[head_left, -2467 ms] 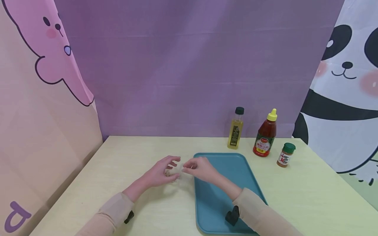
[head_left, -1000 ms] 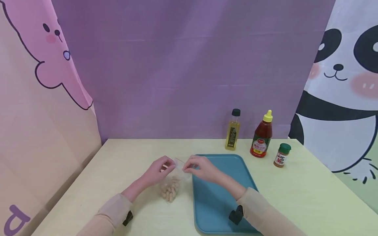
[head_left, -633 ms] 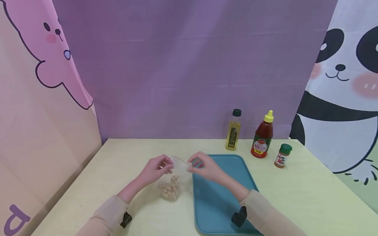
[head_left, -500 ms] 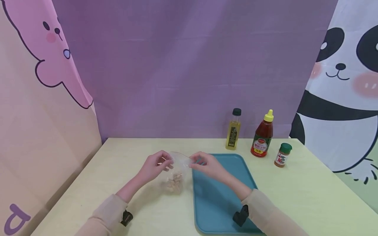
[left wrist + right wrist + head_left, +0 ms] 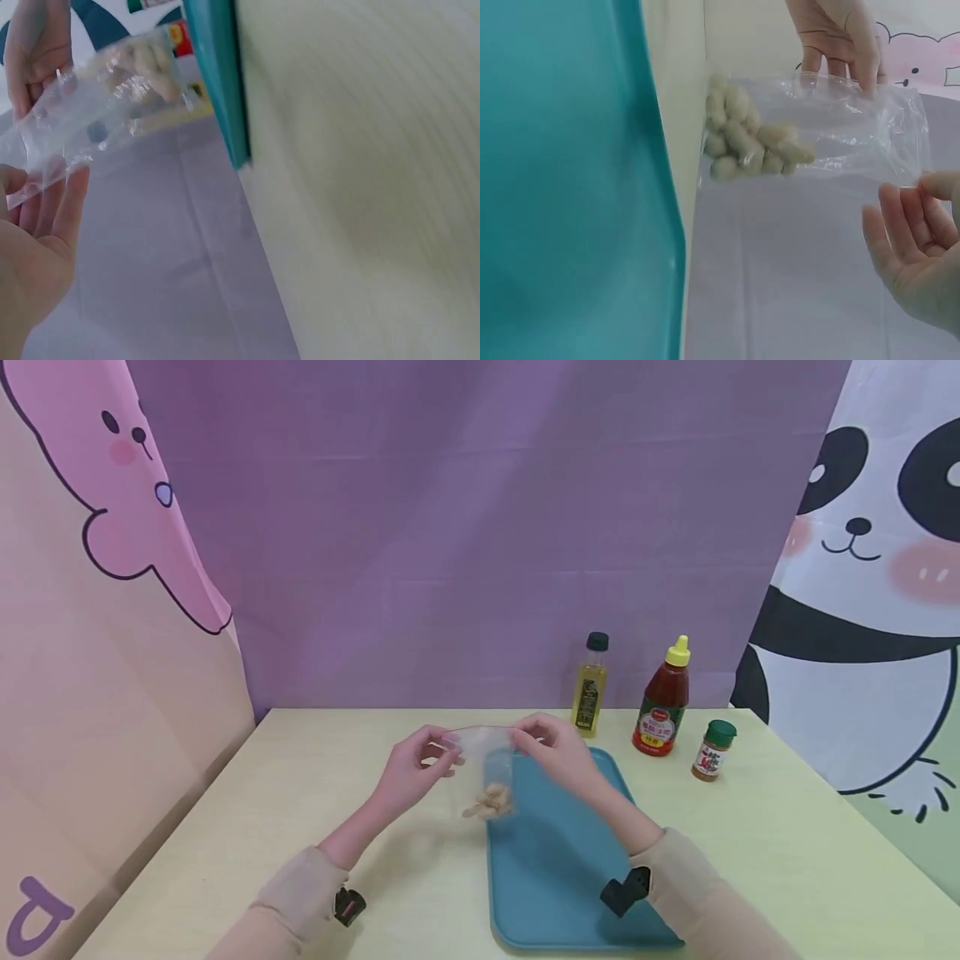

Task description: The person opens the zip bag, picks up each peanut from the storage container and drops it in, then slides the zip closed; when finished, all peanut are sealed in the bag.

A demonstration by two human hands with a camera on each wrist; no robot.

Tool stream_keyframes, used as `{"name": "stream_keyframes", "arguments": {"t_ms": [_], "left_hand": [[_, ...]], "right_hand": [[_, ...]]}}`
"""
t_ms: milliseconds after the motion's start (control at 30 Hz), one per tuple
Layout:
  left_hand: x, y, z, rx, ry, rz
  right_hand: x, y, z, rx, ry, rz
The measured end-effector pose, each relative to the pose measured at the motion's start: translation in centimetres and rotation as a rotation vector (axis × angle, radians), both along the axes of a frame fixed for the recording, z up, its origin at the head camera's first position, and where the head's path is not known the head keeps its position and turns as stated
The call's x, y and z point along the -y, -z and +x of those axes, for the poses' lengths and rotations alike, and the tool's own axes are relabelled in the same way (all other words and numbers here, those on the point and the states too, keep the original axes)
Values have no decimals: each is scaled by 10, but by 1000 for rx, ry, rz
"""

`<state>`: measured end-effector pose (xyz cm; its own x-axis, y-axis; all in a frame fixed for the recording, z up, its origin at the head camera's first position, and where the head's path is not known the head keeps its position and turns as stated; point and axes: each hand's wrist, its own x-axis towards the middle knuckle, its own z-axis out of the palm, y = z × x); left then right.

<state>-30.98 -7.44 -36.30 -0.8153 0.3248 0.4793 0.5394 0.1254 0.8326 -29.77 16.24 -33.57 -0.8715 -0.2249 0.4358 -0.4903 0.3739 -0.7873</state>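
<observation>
A clear zip bag (image 5: 480,764) hangs upright in the air between both hands, with peanuts in their shells (image 5: 491,802) gathered at its bottom. The left hand (image 5: 414,766) pinches the top left corner between thumb and fingers. At the opposite top corner the right hand (image 5: 561,756) pinches the edge, so the top is stretched nearly straight. In the right wrist view the peanuts (image 5: 742,139) lie in the bag's low end, and the fingers of the right hand (image 5: 922,262) below the pinch are spread. The bag hangs partly over the left edge of a blue tray (image 5: 555,893).
Behind the tray stands an oil bottle (image 5: 590,693) with a dark cap. To its right are a red sauce bottle (image 5: 663,706) with a yellow tip and a small green-capped spice jar (image 5: 713,752). A purple cloth backdrop (image 5: 420,568) rises behind the table (image 5: 337,739).
The bag has been lifted off the table and carried right and farther away, toward the tray. Both hands have moved apart, stretching its top edge. The peanuts hang higher now.
</observation>
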Motion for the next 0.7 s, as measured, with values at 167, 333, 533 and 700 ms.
{"name": "stream_keyframes", "arguments": {"t_ms": [167, 333, 533, 700], "left_hand": [[-12, -1, 1, 83, 15, 120], [-21, 0, -1, 126, -8, 126], [-29, 1, -1, 123, -41, 39], [-35, 0, -2, 55, -35, -5]], "right_hand": [[-10, -8, 3, 19, -6, -55], [-22, -7, 6, -4, -11, -49], [-41, -1, 8, -38, -5, 15], [-52, 3, 8, -54, -9, 43]]}}
